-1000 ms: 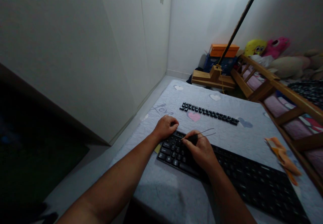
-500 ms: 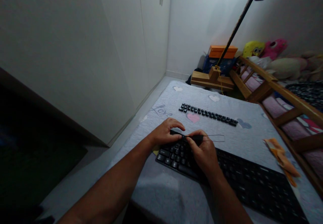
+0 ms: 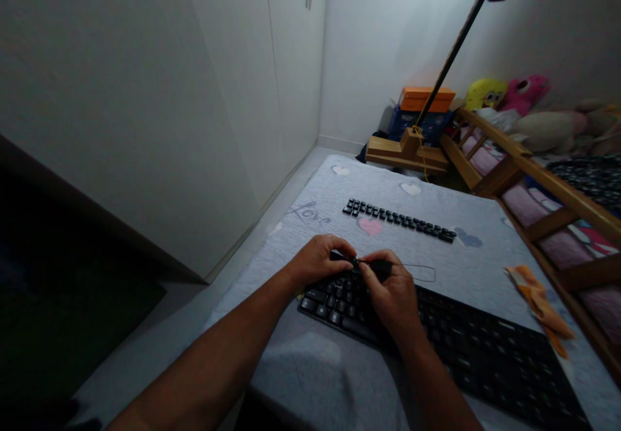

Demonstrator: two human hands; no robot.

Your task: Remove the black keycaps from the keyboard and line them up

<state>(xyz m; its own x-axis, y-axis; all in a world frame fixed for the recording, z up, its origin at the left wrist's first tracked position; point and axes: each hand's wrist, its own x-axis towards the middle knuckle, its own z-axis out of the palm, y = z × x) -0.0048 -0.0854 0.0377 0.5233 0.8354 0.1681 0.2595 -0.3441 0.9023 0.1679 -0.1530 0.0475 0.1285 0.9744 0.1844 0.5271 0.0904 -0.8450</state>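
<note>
A black keyboard (image 3: 490,340) lies slanted on the quilted cloth, with both hands over the far edge of its left part. My left hand (image 3: 323,259) is closed, thumb and forefinger pinching a small black keycap (image 3: 356,263), which the fingertips partly hide. Right beside it, my right hand (image 3: 392,288) is closed around a keycap puller's black handle; the puller's thin wire loop (image 3: 422,272) sticks out to the right. The fingertips of both hands meet at the keycap. Farther back, several loose black keycaps (image 3: 398,217) lie in a long row on the cloth.
An orange cloth (image 3: 538,308) lies right of the keyboard. A wooden bed rail (image 3: 533,172) borders the right side. Behind stand a wooden stand base (image 3: 407,149) with a black pole and an orange box (image 3: 427,99). A pale wardrobe (image 3: 218,94) rises on the left.
The fingertips have drawn closer together around the keycap, and the wire loop has tilted slightly downward. The keyboard and the row of keycaps stay in place.
</note>
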